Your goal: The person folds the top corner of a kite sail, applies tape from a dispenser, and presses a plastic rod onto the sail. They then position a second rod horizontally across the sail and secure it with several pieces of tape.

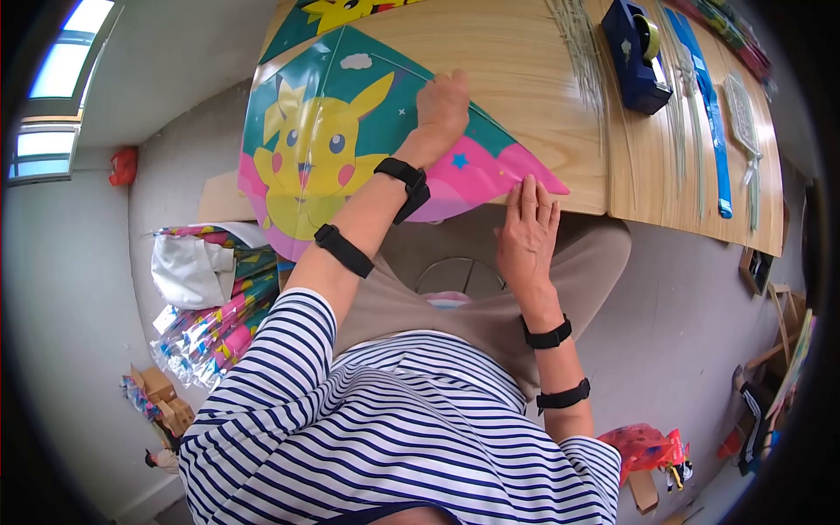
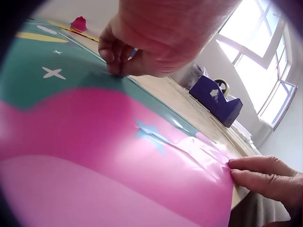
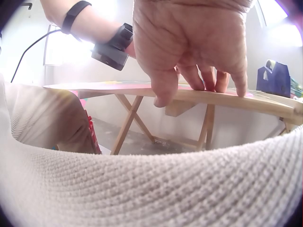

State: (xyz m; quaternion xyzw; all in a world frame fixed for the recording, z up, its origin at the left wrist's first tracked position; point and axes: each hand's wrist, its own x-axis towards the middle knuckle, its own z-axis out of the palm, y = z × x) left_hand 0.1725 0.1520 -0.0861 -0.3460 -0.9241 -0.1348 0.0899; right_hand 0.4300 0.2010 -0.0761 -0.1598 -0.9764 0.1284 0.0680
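Observation:
A kite (image 1: 350, 149) of thin glossy sheet, green and pink with a yellow cartoon character, lies at the table's near edge and partly overhangs it. My left hand (image 1: 440, 114) has its fingers curled at the kite's upper right edge, pinching it. In the left wrist view, the left fingertips (image 2: 115, 66) meet at the green border, where a thin strip runs along the edge. My right hand (image 1: 528, 241) rests its nearly straight fingers on the pink corner. In the right wrist view, the thumb (image 3: 165, 87) hangs at the table rim, fingers on top.
A blue tape dispenser (image 1: 637, 57) stands at the right of the wooden table (image 1: 534, 70). Thin sticks (image 1: 577, 52) and a blue strip (image 1: 710, 114) lie around it. Another printed sheet (image 1: 359, 10) is at the back. Wrapped, colourful kites (image 1: 236, 315) are stacked at the left, below table height.

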